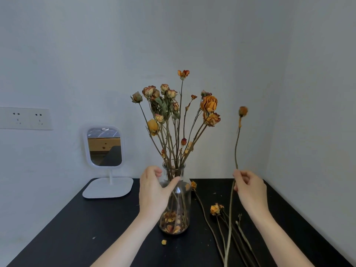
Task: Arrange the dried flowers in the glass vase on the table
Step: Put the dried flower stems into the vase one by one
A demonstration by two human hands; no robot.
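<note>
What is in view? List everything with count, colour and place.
glass vase: one, clear, mid-table
dried flowers: a bunch, orange-brown, standing in the vase
loose stems: several, brown with orange heads, on table right of vase
held stem: one, orange bud, upright in right grip
petal: one, yellow, table, before vase
mirror: one, white, table's back left
table: one, black
wall socket: one plate, white, left wall
left grip: round the vase neck
right grip: pinching the held stem
</note>
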